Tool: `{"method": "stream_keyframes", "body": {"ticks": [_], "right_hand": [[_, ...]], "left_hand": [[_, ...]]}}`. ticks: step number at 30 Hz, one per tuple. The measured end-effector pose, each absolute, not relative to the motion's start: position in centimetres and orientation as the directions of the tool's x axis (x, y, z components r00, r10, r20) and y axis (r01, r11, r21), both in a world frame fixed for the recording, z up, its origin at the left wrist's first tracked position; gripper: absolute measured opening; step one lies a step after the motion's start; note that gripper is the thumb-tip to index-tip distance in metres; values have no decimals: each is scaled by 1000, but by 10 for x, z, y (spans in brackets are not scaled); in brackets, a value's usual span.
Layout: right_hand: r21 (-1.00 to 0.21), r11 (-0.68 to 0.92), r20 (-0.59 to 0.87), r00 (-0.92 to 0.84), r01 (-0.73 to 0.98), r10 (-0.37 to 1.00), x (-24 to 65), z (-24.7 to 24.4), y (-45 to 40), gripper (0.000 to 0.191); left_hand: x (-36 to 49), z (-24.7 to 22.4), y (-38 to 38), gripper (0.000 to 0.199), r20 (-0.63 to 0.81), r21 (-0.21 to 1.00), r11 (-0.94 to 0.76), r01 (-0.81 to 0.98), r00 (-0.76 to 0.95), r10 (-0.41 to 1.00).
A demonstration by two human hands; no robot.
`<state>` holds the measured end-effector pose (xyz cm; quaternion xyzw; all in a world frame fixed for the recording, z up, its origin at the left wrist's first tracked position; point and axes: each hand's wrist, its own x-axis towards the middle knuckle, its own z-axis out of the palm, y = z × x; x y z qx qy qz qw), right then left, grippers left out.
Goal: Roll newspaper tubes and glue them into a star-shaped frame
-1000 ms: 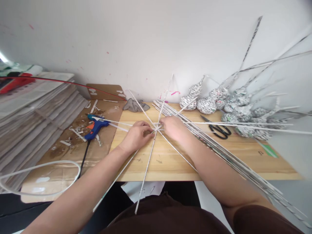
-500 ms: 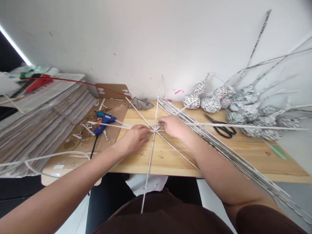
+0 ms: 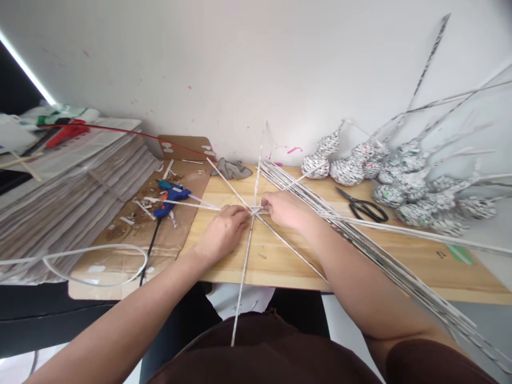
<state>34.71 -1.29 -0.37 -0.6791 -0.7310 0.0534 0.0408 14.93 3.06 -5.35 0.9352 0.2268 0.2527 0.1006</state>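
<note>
Thin rolled-paper sticks cross in a star [image 3: 255, 210] on the wooden table, their ends spreading out in several directions. On the left of the crossing, my left hand [image 3: 227, 228] is closed with its fingertips on the sticks, holding them down. Just right of the centre, my right hand [image 3: 283, 208] pinches a long white paper stick [image 3: 404, 230], which runs out under my wrist to the far right. One spoke [image 3: 243, 282] reaches over the table edge towards my lap. My fingers cover part of the crossing.
A bundle of paper sticks [image 3: 376, 269] lies diagonally on the right. Black scissors [image 3: 362, 205] and woven paper gourds [image 3: 348, 169] are behind it. At left are a blue glue gun [image 3: 173, 198] on cardboard [image 3: 186, 216], a grey cloth [image 3: 232, 169] and stacked paper [image 3: 100, 176].
The long stick's right part has swung down, closer to me, and lies lower over the bundle. My left fingers have shifted slightly at the crossing; my right hand keeps its pinch.
</note>
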Motion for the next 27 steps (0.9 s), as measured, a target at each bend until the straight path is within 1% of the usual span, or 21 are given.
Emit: {"method": "stream_keyframes", "body": {"ticks": [3, 7, 10, 15, 20, 27], "right_hand": [[-114, 96, 20, -94, 989, 995, 344, 2, -18, 19], [-81, 54, -9, -55, 995, 998, 344, 5, -20, 19], [-101, 60, -23, -63, 993, 998, 347, 1, -17, 19], [-150, 72, 1, -72, 986, 997, 349, -3, -13, 19], [-145, 48, -49, -56, 988, 997, 347, -2, -13, 21], [-142, 37, -64, -46, 989, 997, 347, -4, -12, 24]], "left_hand": [[149, -52, 32, 21, 411, 315, -875, 369, 778, 476], [149, -51, 32, 20, 410, 316, -873, 372, 776, 480], [150, -50, 32, 22, 411, 323, -868, 377, 770, 488], [152, -47, 34, 26, 379, 334, -857, 393, 776, 504], [154, -50, 34, 24, 396, 314, -863, 396, 772, 498], [160, -54, 35, 29, 411, 272, -862, 427, 759, 505]]}}
